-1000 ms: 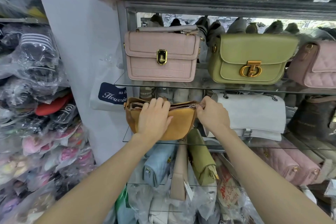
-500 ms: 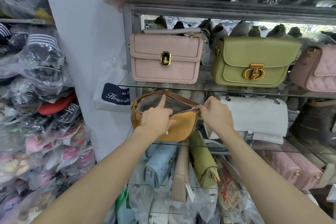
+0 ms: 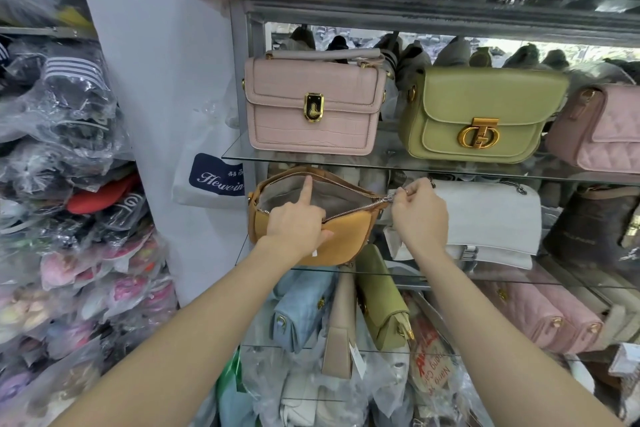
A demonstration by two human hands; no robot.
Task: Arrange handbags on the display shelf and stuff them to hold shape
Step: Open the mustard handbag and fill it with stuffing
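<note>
A tan suede shoulder bag (image 3: 346, 236) sits on the middle glass shelf (image 3: 398, 274) of the display rack, at its left end, with its zipper undone and the grey lining showing. The left hand (image 3: 298, 222) grips the front edge of the bag, thumb against the outer face, while its index finger points up into the open mouth and touches the lining. The right hand (image 3: 419, 211) pinches the zipper pull (image 3: 389, 198) at the bag's right end between thumb and fingers. Just beside the bag on the same shelf lies a white flap bag (image 3: 491, 218), partly behind the right hand. On the upper glass shelf (image 3: 388, 158) stand a pink croc-textured handbag (image 3: 313, 102) with a gold clasp, an olive green flap bag (image 3: 481, 114) with a gold buckle, and a pink quilted bag (image 3: 602, 128) cut by the right edge.
</note>
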